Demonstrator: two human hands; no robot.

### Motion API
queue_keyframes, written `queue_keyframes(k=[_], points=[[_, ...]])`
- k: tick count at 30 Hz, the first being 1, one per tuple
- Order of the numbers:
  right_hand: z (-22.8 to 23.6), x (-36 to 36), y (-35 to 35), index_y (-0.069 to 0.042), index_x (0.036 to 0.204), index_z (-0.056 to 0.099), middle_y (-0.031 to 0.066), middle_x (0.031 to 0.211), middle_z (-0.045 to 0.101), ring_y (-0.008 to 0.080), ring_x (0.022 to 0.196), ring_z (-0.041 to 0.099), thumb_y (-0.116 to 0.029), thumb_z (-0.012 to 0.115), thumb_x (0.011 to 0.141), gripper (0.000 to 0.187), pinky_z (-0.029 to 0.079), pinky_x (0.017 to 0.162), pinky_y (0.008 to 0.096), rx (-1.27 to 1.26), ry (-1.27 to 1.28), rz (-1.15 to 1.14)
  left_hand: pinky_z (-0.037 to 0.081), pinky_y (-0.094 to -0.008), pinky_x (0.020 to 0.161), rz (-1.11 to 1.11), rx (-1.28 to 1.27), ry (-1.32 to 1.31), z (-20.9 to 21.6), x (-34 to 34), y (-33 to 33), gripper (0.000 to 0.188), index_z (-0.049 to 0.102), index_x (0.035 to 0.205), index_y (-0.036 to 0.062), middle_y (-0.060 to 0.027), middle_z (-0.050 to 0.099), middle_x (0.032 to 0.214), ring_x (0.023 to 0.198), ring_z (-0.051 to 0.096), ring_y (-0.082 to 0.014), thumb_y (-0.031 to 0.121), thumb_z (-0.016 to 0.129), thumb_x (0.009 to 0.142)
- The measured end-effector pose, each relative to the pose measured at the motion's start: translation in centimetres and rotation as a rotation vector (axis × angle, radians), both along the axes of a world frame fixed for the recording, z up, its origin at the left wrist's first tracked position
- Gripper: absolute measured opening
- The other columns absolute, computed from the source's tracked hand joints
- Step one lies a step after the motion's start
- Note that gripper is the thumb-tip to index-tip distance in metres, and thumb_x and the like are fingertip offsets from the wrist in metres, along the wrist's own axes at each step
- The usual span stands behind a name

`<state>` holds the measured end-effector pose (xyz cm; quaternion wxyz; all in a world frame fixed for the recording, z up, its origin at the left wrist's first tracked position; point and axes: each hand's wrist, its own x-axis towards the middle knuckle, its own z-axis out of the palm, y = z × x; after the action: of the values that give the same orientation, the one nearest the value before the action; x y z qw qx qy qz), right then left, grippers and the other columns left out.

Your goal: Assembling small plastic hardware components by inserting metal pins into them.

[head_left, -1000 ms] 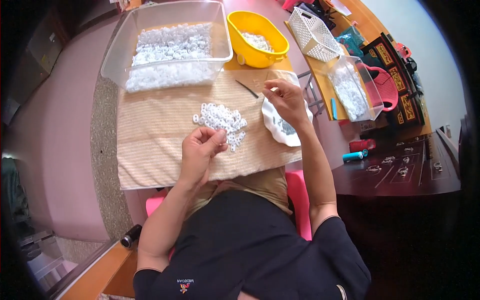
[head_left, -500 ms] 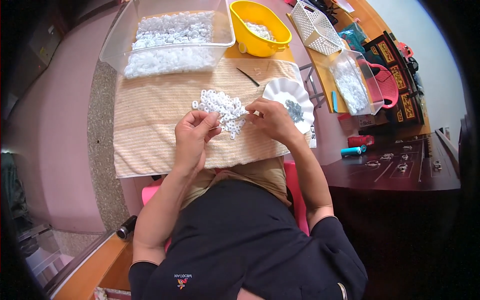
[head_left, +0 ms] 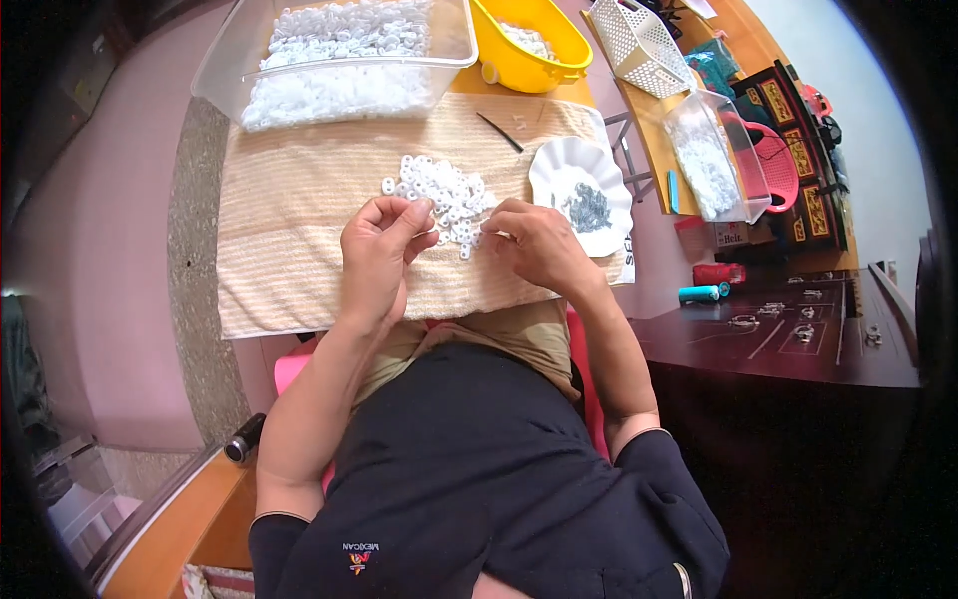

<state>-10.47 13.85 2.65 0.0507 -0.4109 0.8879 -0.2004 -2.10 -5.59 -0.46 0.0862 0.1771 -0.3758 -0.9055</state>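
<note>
Now both hands down at the heap of small white plastic rings (head_left: 444, 195) on the striped cream towel (head_left: 289, 230) over the counter. Right hand (head_left: 534, 245) back from the white scalloped plate (head_left: 581, 180), where it hung a second ago, and now just beside the heap. Left hand (head_left: 379, 250) at the near edge of the heap, thumb and fingertips (head_left: 419, 208) pinched together, maybe on one ring, too small to tell. Right grip curled in close, fingers hidden from above, cannot tell if anything sits inside. Probably one piece dropped off and a new one being picked. Grey bits in a little pile on the plate. Thin dark tool (head_left: 499, 132) lying alone on the towel, untouched. Farther back, clear plastic tub of white rings (head_left: 339, 60) and yellow bowl (head_left: 529, 45).
</note>
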Motion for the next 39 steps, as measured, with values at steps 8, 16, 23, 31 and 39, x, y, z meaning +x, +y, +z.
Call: queue_keyframes(k=[8,16,23,31,39], points=[[-0.7,1.1,-0.1,-0.007,0.089,0.069,0.0084,0.091,0.065,0.0290,0.082,0.063,-0.009,0.066,0.078,0.012,0.051,0.073,0.0360,-0.006,-0.042,0.028,0.056,-0.0230,0.066,0.007,0.004,0.002,-0.2,0.0,0.1,0.009,0.059,0.088,0.0059,-0.0059,0.066,0.088,0.074,0.062,-0.0101,0.007,0.068,0.086],[-1.3,1.5,-0.1,-0.011,0.091,0.070,0.0067,0.090,0.063,0.0280,0.078,0.063,-0.013,0.069,0.079,0.012,0.051,0.068,0.0368,-0.083,0.016,0.026,0.056,-0.0226,0.066,-0.015,0.006,0.018,-0.4,0.0,0.1,0.010,0.059,0.088,0.0051,-0.0051,0.066,0.086,0.073,0.062,-0.0097,0.007,0.068,0.086],[-1.8,1.9,-0.6,-0.014,0.093,0.069,0.0081,0.087,0.062,0.0304,0.074,0.064,-0.018,0.067,0.080,0.014,0.052,0.065,0.0405,-0.075,-0.014,0.064,0.056,-0.0228,0.066,-0.015,0.006,0.009,-0.4,0.1,0.1,0.009,0.059,0.088,0.0051,-0.0052,0.066,0.086,0.073,0.062,-0.0096,0.006,0.068,0.086],[-1.6,2.4,-1.0,-0.008,0.091,0.064,0.0099,0.086,0.059,0.0315,0.074,0.063,-0.013,0.060,0.085,0.008,0.051,0.063,0.0425,-0.082,0.056,0.060,0.055,-0.0232,0.066,-0.016,0.007,0.000,-0.3,0.1,0.1,0.010,0.059,0.088,0.0056,-0.0045,0.065,0.084,0.073,0.061,-0.0097,0.006,0.069,0.085],[-1.8,2.2,-0.9,-0.001,0.093,0.061,0.0132,0.088,0.061,0.0293,0.072,0.063,-0.002,0.062,0.084,0.010,0.050,0.061,0.0367,-0.314,0.062,0.023,0.054,-0.0233,0.065,-0.096,-0.103,-0.007,-0.2,0.1,0.5,0.009,0.060,0.090,0.0054,-0.0033,0.064,0.083,0.071,0.061,-0.0091,0.009,0.068,0.087]])
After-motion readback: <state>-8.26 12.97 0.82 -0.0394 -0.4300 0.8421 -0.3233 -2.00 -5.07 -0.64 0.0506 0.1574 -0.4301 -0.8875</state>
